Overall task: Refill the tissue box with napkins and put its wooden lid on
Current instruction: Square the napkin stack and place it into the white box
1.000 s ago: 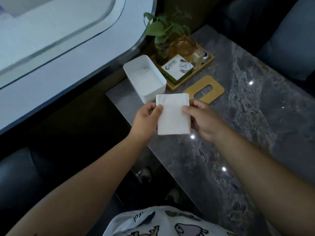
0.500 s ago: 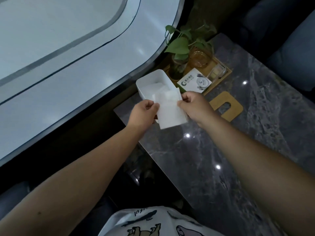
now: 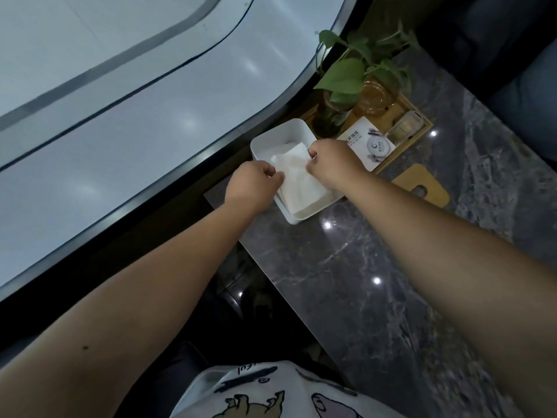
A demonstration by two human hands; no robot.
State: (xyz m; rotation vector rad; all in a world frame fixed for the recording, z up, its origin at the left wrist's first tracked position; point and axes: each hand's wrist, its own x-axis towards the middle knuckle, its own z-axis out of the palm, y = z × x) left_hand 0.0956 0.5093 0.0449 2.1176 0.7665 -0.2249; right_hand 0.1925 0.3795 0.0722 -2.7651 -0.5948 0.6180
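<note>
Both hands pinch the napkins — left hand on the near-left edge, right hand on the far-right edge, fingers curled tight on the paper. Forearms stretch forward, knuckles up. The white stack sits down inside the open tissue box, at the table corner. Wooden lid lies flat on the marble to the right — apart from the box. Tray with a plant just behind.
</note>
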